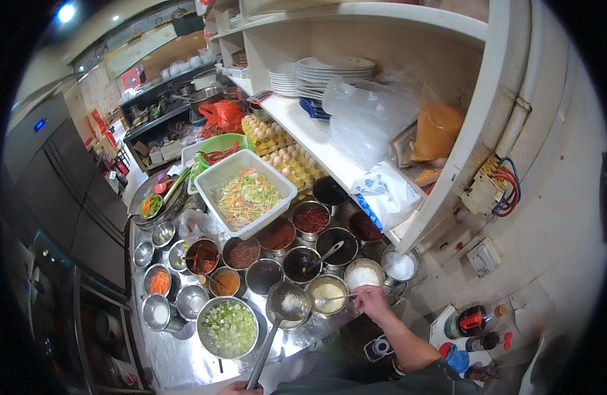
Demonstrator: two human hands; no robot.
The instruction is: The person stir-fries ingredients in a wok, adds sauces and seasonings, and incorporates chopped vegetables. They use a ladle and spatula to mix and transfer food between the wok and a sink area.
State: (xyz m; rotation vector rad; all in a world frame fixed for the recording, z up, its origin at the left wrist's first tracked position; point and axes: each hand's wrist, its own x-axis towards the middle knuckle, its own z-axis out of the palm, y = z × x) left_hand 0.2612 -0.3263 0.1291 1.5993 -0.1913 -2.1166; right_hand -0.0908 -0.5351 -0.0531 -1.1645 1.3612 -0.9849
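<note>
My left hand [240, 388], cut by the lower picture edge, grips the handle of a steel ladle [289, 302]. A small heap of pale granules [291, 300] lies in the ladle's bowl, which overlaps a container beneath it. My right hand [371, 303] pinches the handle of a small spoon [340, 297]. That spoon's head rests in a metal pot of cream-coloured powder [329, 289]. Just behind my right hand stands a pot of white powder [362, 276]. Left of the ladle is a colander of chopped scallions [228, 326].
Pots of dark sauce [302, 261] and chili [311, 217] crowd the steel table [175, 365]. Behind them sit a white tub of shredded vegetables [246, 197] and egg trays [283, 158]. A shelf [303, 133] overhangs the back right. Bottles [474, 321] stand low at right.
</note>
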